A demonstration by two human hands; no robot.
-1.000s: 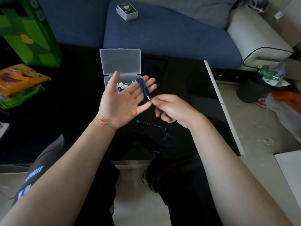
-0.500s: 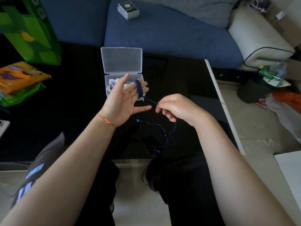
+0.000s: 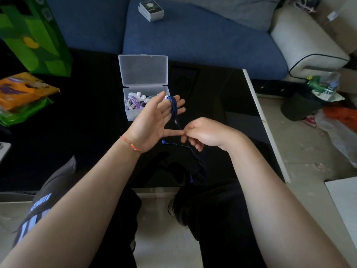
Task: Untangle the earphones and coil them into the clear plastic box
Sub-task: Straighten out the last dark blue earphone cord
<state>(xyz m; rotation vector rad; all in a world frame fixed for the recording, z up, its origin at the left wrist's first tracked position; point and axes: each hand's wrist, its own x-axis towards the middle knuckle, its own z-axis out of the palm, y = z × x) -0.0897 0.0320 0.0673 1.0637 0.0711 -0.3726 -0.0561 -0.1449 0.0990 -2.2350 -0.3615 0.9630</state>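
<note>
My left hand [image 3: 154,122] is held palm up with straight fingers, just in front of the clear plastic box [image 3: 133,114]. Dark blue earphones [image 3: 173,108] are wound in several loops around its fingers. From the loops the cord runs down to my right hand [image 3: 202,134], which pinches it close to my left thumb. The loose tail with a blue earbud [image 3: 164,142] trails over the black table [image 3: 222,113] toward its front edge. The box stands open, lid [image 3: 143,70] tipped back, with white and purple earphones coiled inside.
A green bag [image 3: 32,35] and an orange snack packet [image 3: 21,89] lie on the table at the left. A blue sofa [image 3: 193,39] with a small white box [image 3: 151,10] runs behind the table. Clutter covers the floor at right. My knees are below the table's front edge.
My left hand has shifted slightly away toward the box. My right hand has carried the cord around the left fingers, adding to the loops, and now sits next to the left thumb.
</note>
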